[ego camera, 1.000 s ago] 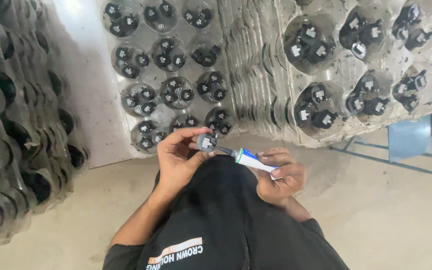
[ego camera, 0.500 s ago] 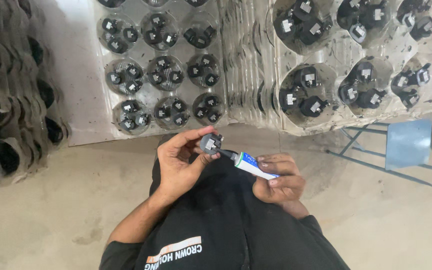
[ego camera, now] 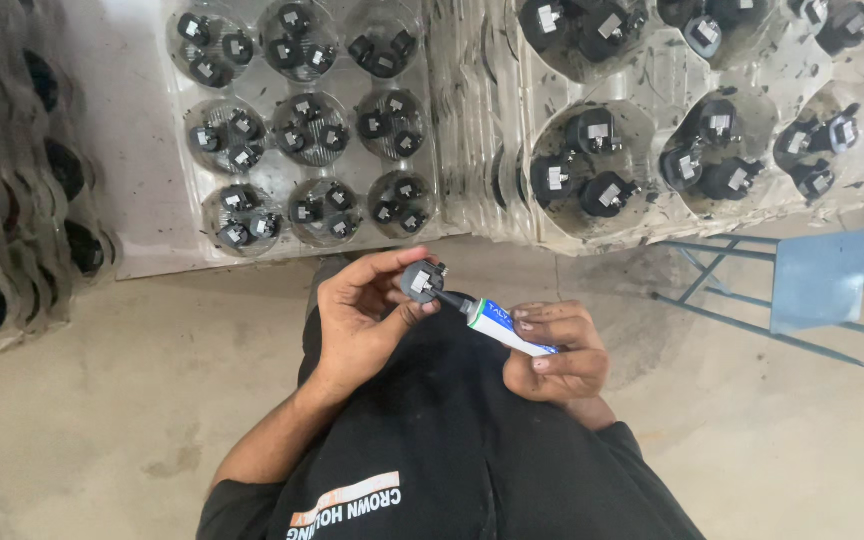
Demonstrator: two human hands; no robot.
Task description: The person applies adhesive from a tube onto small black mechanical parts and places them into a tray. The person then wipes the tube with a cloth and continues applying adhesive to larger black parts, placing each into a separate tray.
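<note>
Black and small, a round plastic part (ego camera: 420, 279) sits near the middle of the frame, pinched between the thumb and fingers of the left hand (ego camera: 367, 320). That hand is closed around it and holds it up above the person's lap. The right hand (ego camera: 562, 350) is closed around a little white tube (ego camera: 507, 328) with blue and green on it. The tube's dark nozzle (ego camera: 449, 298) points to the left and touches the black part.

Below the hands are the person's black trousers (ego camera: 452, 440). The floor (ego camera: 102, 400) is bare grey concrete.

Leaning along the top of the frame are clear plastic trays (ego camera: 302, 130) with round cups. Each cup holds a few more black parts (ego camera: 307, 125) like the one in the hand. Bigger trays (ego camera: 652, 120) with bigger cups fill the upper right. At the far left stands a stack of trays (ego camera: 12, 200) seen from the side. A blue metal stool (ego camera: 812, 285) stands at the right edge, well apart from the hands.
</note>
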